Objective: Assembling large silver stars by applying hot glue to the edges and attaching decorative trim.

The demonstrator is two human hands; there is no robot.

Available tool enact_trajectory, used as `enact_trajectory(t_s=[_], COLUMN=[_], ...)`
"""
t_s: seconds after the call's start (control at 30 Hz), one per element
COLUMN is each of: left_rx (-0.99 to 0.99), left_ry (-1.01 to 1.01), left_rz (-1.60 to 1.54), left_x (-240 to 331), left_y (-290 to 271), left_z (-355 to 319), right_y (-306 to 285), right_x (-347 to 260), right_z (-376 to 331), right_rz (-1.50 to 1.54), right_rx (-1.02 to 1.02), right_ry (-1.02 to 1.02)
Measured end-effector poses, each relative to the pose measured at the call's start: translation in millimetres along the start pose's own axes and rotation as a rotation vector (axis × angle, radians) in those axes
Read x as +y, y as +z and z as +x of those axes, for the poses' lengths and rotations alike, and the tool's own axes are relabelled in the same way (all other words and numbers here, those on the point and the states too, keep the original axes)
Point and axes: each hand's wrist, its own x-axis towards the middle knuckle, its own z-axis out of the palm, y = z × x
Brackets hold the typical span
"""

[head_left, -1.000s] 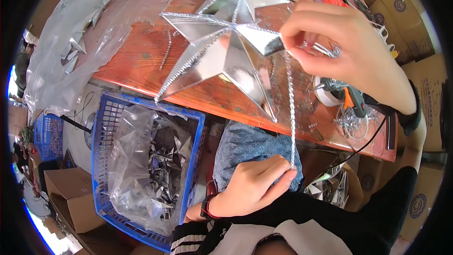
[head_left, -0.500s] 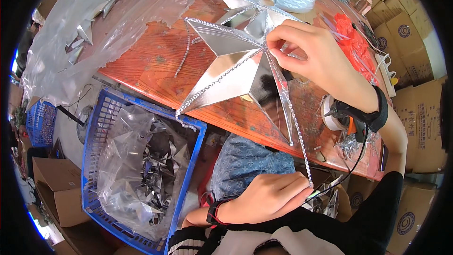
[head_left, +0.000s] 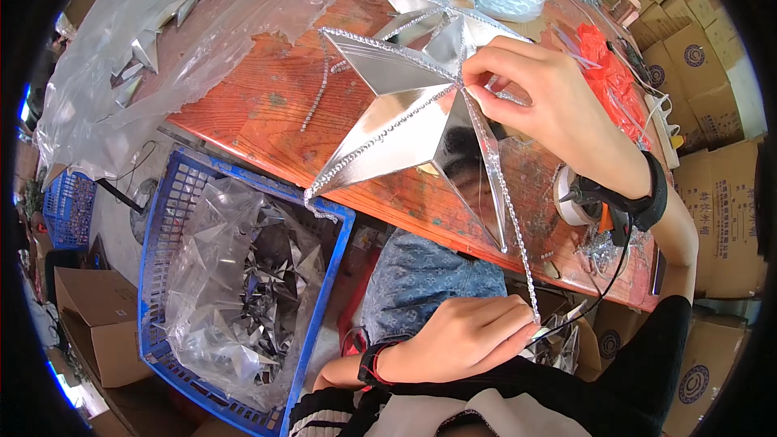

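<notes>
Since a second ago, the bare right hand (head_left: pixel 518 89) has moved from a point's tip to the middle of the mirror-silver faceted star (head_left: pixel 396 121), off which directions are read. Beneath the star spreads the worn red-brown wooden table (head_left: pixel 243 97). Between seven and eight o'clock stands the blue plastic basket (head_left: pixel 325 307), its lower end cut by the frame; crumpled clear plastic (head_left: pixel 206 275) blurs its silver contents. Near the table's front edge, the star hides part of a second silver star (head_left: pixel 421 32) at twelve. Its own right-hand side is covered by the right hand, which pinches the thin silver beaded cord (head_left: pixel 522 259) there, exact contact hidden. At six, the bare left hand (head_left: pixel 461 340) pinches the cord's lower end, its fingertips partly unclear.
</notes>
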Motion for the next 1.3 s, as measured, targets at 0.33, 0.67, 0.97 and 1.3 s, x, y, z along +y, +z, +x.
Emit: enact_trajectory(t_s=[0.33,0.67,0.97,1.3], left_rx=[0.043,0.048,0.049,0.009], left_ry=[0.031,0.029,0.025,-0.014], left_rz=[0.027,0.025,0.02,0.027], left_x=[-3,-2,-4,-4], left_y=[2,3,6,6], left_z=[1,3,1,-3], right_y=[-1,3,3,2], right_x=[-4,-1,0,0], right_z=[-4,-13,-16,-17], right_rz=[0.043,-0.102,-0.083,-0.047], right_rx=[0.012,0.084,0.089,0.059], right_ry=[0.087,-0.048,-0.059,-0.064])
